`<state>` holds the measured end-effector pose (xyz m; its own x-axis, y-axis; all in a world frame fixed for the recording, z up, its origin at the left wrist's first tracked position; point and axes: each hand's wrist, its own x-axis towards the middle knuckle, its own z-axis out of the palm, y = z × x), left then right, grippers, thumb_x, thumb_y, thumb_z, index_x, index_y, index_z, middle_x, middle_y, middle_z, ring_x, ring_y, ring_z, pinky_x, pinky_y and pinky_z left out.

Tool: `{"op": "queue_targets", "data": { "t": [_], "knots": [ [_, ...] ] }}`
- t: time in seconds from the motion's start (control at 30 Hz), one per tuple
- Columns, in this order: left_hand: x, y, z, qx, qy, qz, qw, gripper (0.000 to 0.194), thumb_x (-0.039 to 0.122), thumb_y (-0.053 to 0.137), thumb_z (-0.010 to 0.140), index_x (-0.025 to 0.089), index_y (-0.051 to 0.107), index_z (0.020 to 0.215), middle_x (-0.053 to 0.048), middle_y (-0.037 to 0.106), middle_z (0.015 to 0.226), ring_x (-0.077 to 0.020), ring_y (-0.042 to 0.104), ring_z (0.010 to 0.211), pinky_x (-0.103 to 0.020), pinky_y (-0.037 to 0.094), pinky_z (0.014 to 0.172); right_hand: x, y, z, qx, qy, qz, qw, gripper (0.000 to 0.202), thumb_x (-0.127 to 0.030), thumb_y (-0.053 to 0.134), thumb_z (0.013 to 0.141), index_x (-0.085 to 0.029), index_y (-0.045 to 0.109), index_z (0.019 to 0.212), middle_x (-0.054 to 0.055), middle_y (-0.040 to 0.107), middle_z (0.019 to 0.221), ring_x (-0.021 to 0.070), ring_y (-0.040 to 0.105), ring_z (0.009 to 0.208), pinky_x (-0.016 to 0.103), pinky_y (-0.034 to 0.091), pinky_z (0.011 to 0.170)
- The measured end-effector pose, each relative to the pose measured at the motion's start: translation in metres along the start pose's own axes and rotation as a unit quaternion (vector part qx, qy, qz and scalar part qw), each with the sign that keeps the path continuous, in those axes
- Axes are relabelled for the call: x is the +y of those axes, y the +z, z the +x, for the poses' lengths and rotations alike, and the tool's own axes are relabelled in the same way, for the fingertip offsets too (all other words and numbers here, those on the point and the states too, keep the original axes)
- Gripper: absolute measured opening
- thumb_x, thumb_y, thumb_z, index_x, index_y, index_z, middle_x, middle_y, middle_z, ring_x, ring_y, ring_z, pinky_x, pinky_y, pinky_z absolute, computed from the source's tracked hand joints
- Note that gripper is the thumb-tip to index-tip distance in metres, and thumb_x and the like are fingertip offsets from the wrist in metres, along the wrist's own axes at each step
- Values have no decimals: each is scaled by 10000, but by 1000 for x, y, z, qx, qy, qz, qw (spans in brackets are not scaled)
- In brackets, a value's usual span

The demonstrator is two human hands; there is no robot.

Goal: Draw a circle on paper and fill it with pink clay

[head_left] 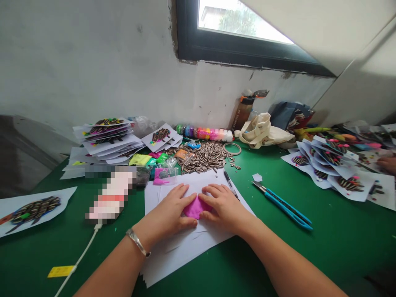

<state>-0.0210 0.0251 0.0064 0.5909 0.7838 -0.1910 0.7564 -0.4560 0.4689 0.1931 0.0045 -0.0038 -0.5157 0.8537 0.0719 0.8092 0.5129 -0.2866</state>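
A flattened lump of pink modelling clay (195,209) lies on a stack of white paper (176,264) in front of me. My left hand (173,208) holds the clay's left side, with thumb and index finger around its edge. On the other side, my right hand (221,206) grips it the same way, thumb below and fingers above. The fingers partly cover the clay. A black pen (229,181) lies on the paper just beyond my right hand. Open packets of coloured clay, one with pink clay (161,176), lie past my left hand.
Sunflower seeds (204,156) are heaped behind the paper, near a tape ring (232,149). A blue craft knife (284,206) lies at right. Seed-decorated sheets are stacked at left (111,140) and right (328,161). A cable (80,260) runs leftward. Another person's hand (386,165) shows at far right.
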Motion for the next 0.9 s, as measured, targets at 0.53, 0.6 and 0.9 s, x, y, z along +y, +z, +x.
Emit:
{"op": "queue_targets", "data": {
  "t": [0.53,0.6,0.9],
  "knots": [
    [-4,2,-1,0,3,-7,1000,933,688,581,754,172,301,1480,-161,233,1558,-345,158,1438,-523,217,1148,7,-8,-3,-8,1,73,997,597,-600,494,879,-228,510,1346,83,523,1385,264,424,1270,448,277,1079],
    [-4,3,0,1,6,-2,1000,912,673,603,746,168,347,1460,-167,228,1557,-352,162,1436,-524,217,1148,6,-8,-3,-13,-5,70,997,592,-597,495,880,-228,513,1343,77,519,1389,265,414,1279,446,267,1086],
    [-2,-1,-2,-6,-1,2,1000,863,636,580,789,161,328,1465,-153,239,1555,-330,194,1431,-499,223,1153,4,-7,-3,-21,-4,43,999,595,-594,494,877,-239,497,1354,86,512,1380,285,397,1280,470,253,1089]
  ]
}}
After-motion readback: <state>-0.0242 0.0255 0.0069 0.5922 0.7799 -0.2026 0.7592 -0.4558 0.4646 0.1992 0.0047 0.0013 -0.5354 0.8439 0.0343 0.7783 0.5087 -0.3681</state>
